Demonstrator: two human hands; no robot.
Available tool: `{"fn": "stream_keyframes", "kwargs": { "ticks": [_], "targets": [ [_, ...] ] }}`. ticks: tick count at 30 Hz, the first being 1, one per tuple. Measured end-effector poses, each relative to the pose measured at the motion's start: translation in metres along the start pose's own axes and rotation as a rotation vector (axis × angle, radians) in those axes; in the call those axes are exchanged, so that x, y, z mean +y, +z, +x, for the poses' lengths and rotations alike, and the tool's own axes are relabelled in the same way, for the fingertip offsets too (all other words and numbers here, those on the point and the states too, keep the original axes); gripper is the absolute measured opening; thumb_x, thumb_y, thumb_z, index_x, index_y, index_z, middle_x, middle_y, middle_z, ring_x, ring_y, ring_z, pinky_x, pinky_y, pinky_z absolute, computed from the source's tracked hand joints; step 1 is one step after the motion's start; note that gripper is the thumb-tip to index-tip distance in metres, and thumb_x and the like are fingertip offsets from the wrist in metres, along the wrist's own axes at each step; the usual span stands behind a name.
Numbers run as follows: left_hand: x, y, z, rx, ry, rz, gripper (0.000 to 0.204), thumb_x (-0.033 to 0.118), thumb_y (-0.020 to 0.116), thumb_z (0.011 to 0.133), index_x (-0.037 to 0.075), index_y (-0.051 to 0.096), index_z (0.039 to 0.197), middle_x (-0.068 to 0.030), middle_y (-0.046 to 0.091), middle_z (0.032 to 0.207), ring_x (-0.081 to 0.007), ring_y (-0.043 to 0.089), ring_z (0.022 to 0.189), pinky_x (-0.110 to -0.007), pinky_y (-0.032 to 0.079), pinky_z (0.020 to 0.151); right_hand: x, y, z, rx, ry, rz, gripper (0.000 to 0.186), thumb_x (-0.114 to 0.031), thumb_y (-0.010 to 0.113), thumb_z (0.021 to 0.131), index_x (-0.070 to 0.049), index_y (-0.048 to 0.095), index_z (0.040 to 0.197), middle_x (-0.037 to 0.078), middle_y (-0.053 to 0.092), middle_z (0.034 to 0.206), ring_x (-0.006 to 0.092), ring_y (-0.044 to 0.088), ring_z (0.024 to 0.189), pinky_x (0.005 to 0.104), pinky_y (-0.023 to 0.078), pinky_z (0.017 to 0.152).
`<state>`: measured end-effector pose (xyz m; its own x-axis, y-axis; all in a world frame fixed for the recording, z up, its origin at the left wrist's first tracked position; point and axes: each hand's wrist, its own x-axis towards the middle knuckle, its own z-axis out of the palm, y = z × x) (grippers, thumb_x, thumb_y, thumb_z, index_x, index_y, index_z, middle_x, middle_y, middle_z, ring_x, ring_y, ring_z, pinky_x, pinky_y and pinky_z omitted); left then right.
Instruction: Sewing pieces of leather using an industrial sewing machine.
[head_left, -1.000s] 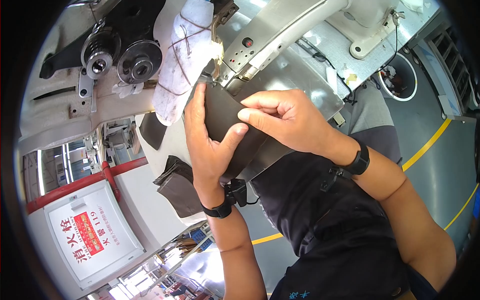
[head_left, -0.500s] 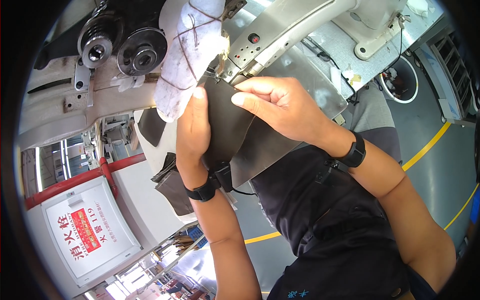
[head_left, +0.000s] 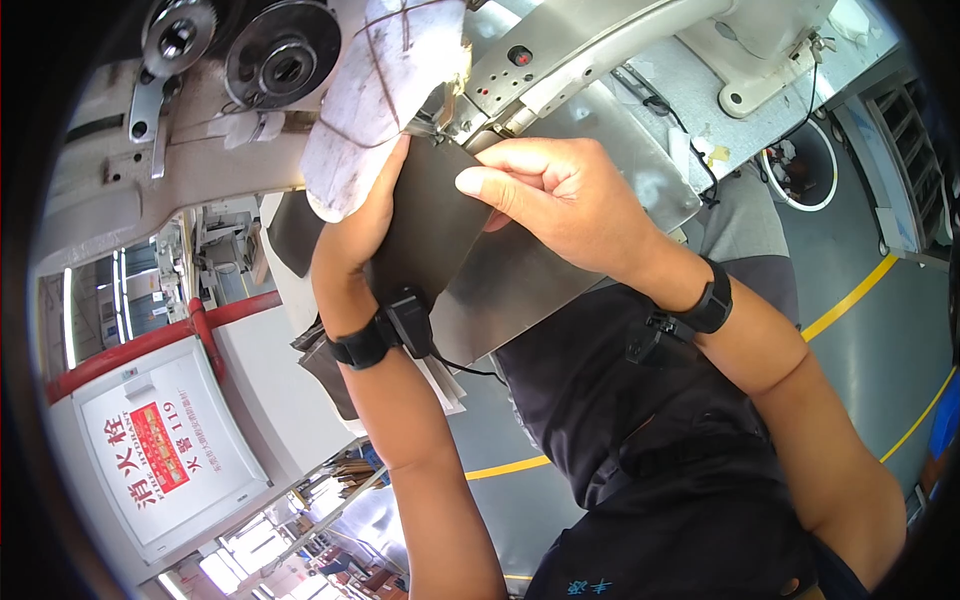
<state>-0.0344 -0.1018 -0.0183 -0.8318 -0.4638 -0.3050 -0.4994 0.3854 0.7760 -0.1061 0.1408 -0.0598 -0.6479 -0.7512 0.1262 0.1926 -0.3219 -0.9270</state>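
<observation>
A dark brown, leather-like piece (head_left: 430, 220) lies under the sewing machine (head_left: 545, 70), reaching up to its needle area. My right hand (head_left: 565, 200) grips the piece's right edge, thumb on top, fingers curled. My left hand (head_left: 355, 225) rests at the piece's left side; its fingertips are mostly hidden beside a white padded wrap (head_left: 365, 110) bound with brown cord, so their grip is unclear. Beneath the piece is a shiny metal plate (head_left: 510, 310).
Black pulleys (head_left: 280, 60) sit upper left. Dark pieces (head_left: 325, 380) are stacked on the table edge below left. A white bin (head_left: 800, 170) with scraps stands right of the bench. A red pipe (head_left: 200, 325) runs above a white wall cabinet (head_left: 165, 450).
My left hand has shifted up and left, sliding partly behind the white wrap. My right hand has moved upward toward the needle area, still gripping the dark piece's edge.
</observation>
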Motion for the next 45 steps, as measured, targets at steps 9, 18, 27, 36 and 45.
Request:
{"fn": "stream_keyframes", "kwargs": {
  "ticks": [9, 18, 27, 36, 45],
  "targets": [
    [0.021, 0.014, -0.005, -0.038, 0.375, 0.140, 0.038, 0.026, 0.058, 0.105, 0.003, 0.064, 0.135, -0.0094, 0.067, 0.134, -0.0222, 0.061, 0.124, -0.034, 0.045, 0.104, -0.001, 0.005, -0.002, 0.010, 0.034, 0.154, 0.021, -0.013, 0.067, 0.101, 0.008, 0.071, 0.101, 0.009, 0.073, 0.085, 0.0153, 0.075, 0.080, 0.0252, 0.060, 0.072],
    [0.041, 0.035, -0.024, -0.044, 0.305, 0.029, 0.044, 0.026, 0.036, 0.112, 0.000, 0.059, 0.137, -0.0075, 0.068, 0.111, -0.0133, 0.061, 0.096, -0.030, 0.049, 0.090, -0.002, 0.012, 0.001, 0.065, -0.003, 0.127, 0.027, -0.016, 0.064, 0.099, 0.004, 0.069, 0.082, 0.009, 0.073, 0.076, 0.0130, 0.073, 0.072, 0.0247, 0.054, 0.066],
    [0.045, 0.041, -0.028, 0.046, 0.215, -0.024, 0.038, 0.027, 0.040, 0.110, -0.002, 0.060, 0.095, -0.0101, 0.061, 0.090, -0.0200, 0.055, 0.082, -0.036, 0.046, 0.080, -0.005, 0.018, 0.003, 0.112, -0.017, 0.163, 0.031, -0.015, 0.063, 0.099, 0.003, 0.065, 0.074, 0.010, 0.071, 0.071, 0.0126, 0.069, 0.064, 0.0256, 0.053, 0.061],
    [0.042, 0.027, -0.025, 0.045, 0.169, 0.176, 0.043, 0.033, 0.039, 0.111, -0.001, 0.061, 0.128, -0.0086, 0.065, 0.117, -0.0180, 0.059, 0.104, -0.033, 0.046, 0.094, 0.006, 0.042, 0.002, 0.186, 0.058, 0.002, 0.039, -0.020, 0.064, 0.098, 0.002, 0.061, 0.067, 0.010, 0.067, 0.062, 0.0127, 0.061, 0.054, 0.0305, 0.047, 0.053],
    [0.017, 0.023, -0.006, 0.084, 0.398, 0.289, 0.043, 0.031, 0.042, 0.109, -0.005, 0.066, 0.112, -0.0131, 0.071, 0.108, -0.0213, 0.063, 0.100, -0.034, 0.047, 0.093, 0.006, 0.046, 0.003, 0.195, 0.052, 0.109, 0.041, -0.028, 0.064, 0.102, 0.000, 0.067, 0.072, 0.004, 0.067, 0.064, 0.0061, 0.058, 0.057, 0.0258, 0.045, 0.052]
  ]
}}
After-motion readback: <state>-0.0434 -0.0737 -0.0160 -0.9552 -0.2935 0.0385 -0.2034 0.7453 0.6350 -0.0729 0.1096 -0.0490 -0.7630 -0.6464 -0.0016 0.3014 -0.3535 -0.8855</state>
